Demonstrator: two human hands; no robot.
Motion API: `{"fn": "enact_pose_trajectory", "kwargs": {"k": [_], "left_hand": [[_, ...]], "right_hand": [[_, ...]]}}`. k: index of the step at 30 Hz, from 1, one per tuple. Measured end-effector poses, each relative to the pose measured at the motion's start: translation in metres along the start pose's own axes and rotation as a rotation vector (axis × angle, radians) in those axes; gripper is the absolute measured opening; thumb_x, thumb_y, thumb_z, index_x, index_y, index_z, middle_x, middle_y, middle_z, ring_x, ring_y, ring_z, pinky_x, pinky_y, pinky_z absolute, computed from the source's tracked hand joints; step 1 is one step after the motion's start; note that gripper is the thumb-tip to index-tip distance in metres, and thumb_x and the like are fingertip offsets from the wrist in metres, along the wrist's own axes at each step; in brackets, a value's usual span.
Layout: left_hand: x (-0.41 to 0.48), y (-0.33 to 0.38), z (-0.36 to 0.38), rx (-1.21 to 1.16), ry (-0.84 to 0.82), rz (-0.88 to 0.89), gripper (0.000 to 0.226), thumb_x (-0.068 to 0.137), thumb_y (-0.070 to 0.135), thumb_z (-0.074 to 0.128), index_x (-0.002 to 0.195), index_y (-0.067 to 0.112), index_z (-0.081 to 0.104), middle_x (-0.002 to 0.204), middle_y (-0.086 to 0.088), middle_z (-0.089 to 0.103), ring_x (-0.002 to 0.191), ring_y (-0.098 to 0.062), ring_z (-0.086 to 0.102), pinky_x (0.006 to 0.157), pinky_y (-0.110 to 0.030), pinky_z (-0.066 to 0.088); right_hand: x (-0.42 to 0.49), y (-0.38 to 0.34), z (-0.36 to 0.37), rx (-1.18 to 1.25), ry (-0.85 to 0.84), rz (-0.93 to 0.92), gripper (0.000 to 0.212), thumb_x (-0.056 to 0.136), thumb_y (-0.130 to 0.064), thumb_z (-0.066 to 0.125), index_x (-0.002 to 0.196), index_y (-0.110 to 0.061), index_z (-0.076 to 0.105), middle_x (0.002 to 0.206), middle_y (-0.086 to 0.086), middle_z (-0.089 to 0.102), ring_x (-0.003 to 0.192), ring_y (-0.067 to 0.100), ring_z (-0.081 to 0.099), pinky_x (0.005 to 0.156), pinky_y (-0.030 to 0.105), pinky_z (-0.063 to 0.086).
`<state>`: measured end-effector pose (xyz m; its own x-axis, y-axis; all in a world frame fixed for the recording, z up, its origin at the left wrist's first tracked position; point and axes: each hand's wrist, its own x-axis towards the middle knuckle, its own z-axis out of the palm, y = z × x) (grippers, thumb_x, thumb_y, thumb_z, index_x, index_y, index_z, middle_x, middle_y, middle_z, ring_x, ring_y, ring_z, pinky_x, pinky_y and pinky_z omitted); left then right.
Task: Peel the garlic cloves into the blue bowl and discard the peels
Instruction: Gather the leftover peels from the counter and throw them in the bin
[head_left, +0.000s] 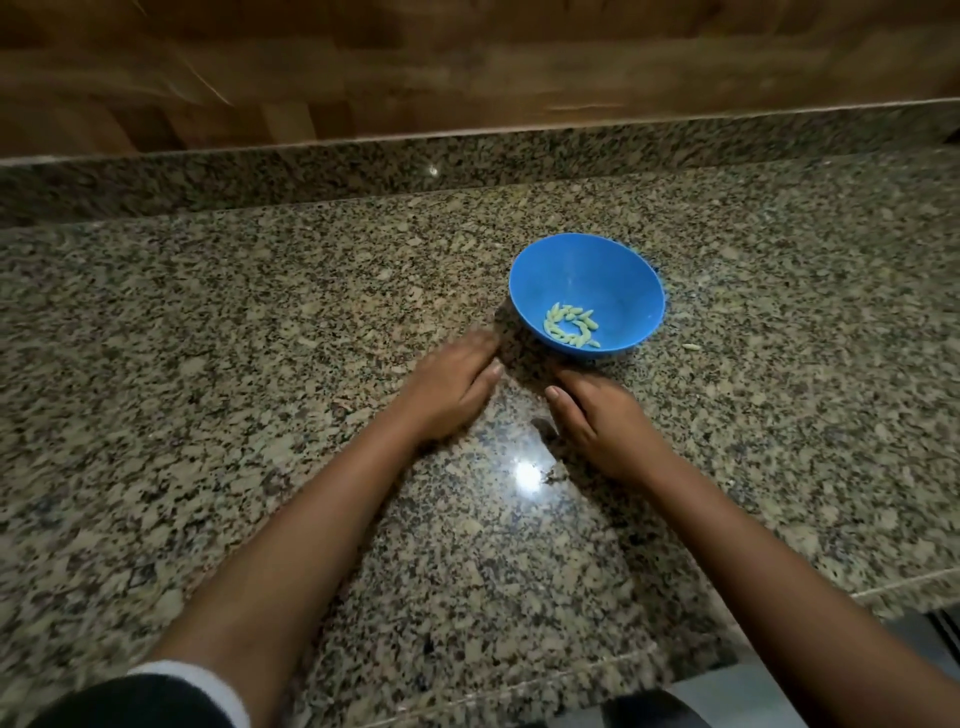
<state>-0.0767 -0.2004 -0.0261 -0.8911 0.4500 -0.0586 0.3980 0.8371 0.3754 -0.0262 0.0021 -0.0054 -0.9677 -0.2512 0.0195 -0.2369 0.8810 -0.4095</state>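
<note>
While both of my hands lie flat on the worktop (208, 322), nothing is held; my left hand (447, 389) and right hand (602, 415) rest palms down, fingers straight, just before the bowl (639, 291), the left blurred at its fingertips. The step in hand, as I judge it, is sweeping up loose peels, though none can be made out against the speckled stone; a good sweep would keep the palms low and draw inward, clear of the bowl, so as not to tip it. The cloves (570, 325) lie peeled, pale green-white, small and slender, in a loose ring at the bowl's bottom; one stray clove (690, 346) lies on the stone just right of the bowl.
</note>
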Motion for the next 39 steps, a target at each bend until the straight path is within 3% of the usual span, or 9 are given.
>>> {"fn": "enact_pose_trajectory", "kwargs": {"k": [4, 10, 15, 19, 22, 24, 28, 31, 39], "left_hand": [[0.006, -0.007, 0.002, 0.098, -0.005, -0.154, 0.058, 0.1, 0.046, 0.013, 0.15, 0.018, 0.006, 0.158, -0.003, 0.005, 0.145, -0.015, 0.0, 0.116, -0.036, 0.001], [-0.047, 0.059, 0.035, 0.148, -0.091, -0.003, 0.064, 0.097, 0.052, 0.005, 0.15, 0.017, -0.002, 0.157, 0.0, -0.005, 0.144, -0.01, -0.007, 0.116, -0.034, -0.008], [-0.055, 0.085, 0.032, -0.22, 0.074, -0.14, 0.053, 0.102, 0.041, 0.016, 0.15, 0.02, 0.008, 0.156, 0.006, 0.004, 0.143, -0.008, 0.001, 0.111, -0.024, -0.005], [-0.045, 0.084, 0.037, -0.059, 0.056, -0.266, 0.055, 0.101, 0.043, 0.01, 0.149, 0.018, 0.006, 0.157, 0.002, 0.002, 0.144, -0.011, -0.002, 0.114, -0.031, -0.006], [-0.049, 0.106, 0.055, -0.057, 0.038, -0.23, 0.061, 0.096, 0.049, 0.002, 0.149, 0.019, 0.011, 0.157, 0.002, 0.008, 0.144, -0.009, 0.002, 0.119, -0.033, 0.001], [-0.058, 0.122, 0.064, -0.183, 0.088, -0.199, 0.065, 0.092, 0.049, 0.005, 0.148, 0.02, 0.018, 0.156, 0.005, 0.017, 0.143, -0.006, 0.01, 0.118, -0.032, 0.007], [-0.069, 0.13, 0.06, -0.564, 0.323, -0.336, 0.052, 0.1, 0.043, 0.018, 0.147, 0.021, 0.026, 0.152, 0.009, 0.018, 0.139, -0.004, 0.016, 0.115, -0.029, 0.014], [-0.069, 0.125, 0.058, -0.605, 0.364, -0.412, 0.053, 0.1, 0.044, 0.022, 0.147, 0.019, 0.026, 0.154, 0.001, 0.024, 0.142, -0.011, 0.019, 0.116, -0.032, 0.017], [-0.076, 0.139, 0.061, -0.636, 0.476, -0.448, 0.053, 0.097, 0.043, 0.026, 0.144, 0.02, 0.035, 0.149, -0.003, 0.036, 0.135, -0.011, 0.034, 0.11, -0.03, 0.028]], "right_hand": [[-0.012, 0.007, -0.003, -0.013, -0.001, -0.012, 0.048, 0.096, -0.039, 0.034, 0.11, 0.0, 0.059, 0.104, 0.019, 0.064, 0.097, 0.034, 0.057, 0.082, 0.041, 0.046], [-0.04, 0.026, -0.004, 0.021, -0.031, -0.03, 0.059, 0.095, -0.043, 0.033, 0.137, -0.003, 0.043, 0.139, 0.017, 0.047, 0.131, 0.028, 0.042, 0.108, 0.033, 0.029], [-0.057, 0.05, -0.011, 0.002, -0.028, -0.037, 0.072, 0.092, -0.058, 0.025, 0.145, -0.01, 0.031, 0.151, 0.011, 0.032, 0.14, 0.023, 0.027, 0.116, 0.037, 0.022], [-0.049, 0.064, -0.011, -0.11, -0.162, 0.035, 0.084, 0.088, -0.067, 0.017, 0.151, -0.012, 0.01, 0.158, 0.009, 0.007, 0.145, 0.02, 0.006, 0.119, 0.039, 0.009], [-0.051, 0.056, -0.005, -0.179, -0.241, -0.11, 0.097, 0.079, -0.077, -0.001, 0.151, -0.012, 0.003, 0.158, 0.007, 0.001, 0.146, 0.018, -0.002, 0.117, 0.034, -0.003], [-0.059, 0.054, -0.004, -0.092, -0.256, -0.192, 0.107, 0.07, -0.082, -0.007, 0.15, -0.012, 0.006, 0.158, 0.007, 0.005, 0.146, 0.017, 0.004, 0.117, 0.032, 0.001], [-0.073, 0.074, -0.015, -0.058, -0.23, -0.168, 0.11, 0.072, -0.087, 0.016, 0.15, -0.013, -0.008, 0.157, 0.007, -0.009, 0.146, 0.019, -0.004, 0.117, 0.033, -0.002], [-0.077, 0.076, -0.014, -0.212, -0.314, -0.185, 0.115, 0.072, -0.086, 0.024, 0.146, -0.01, -0.02, 0.152, 0.007, -0.025, 0.143, 0.02, -0.018, 0.113, 0.032, -0.012], [-0.046, 0.046, -0.008, -0.111, -0.317, -0.383, 0.104, 0.079, -0.076, 0.032, 0.149, -0.009, -0.007, 0.158, 0.011, -0.003, 0.146, 0.022, 0.0, 0.114, 0.032, -0.002]]}}
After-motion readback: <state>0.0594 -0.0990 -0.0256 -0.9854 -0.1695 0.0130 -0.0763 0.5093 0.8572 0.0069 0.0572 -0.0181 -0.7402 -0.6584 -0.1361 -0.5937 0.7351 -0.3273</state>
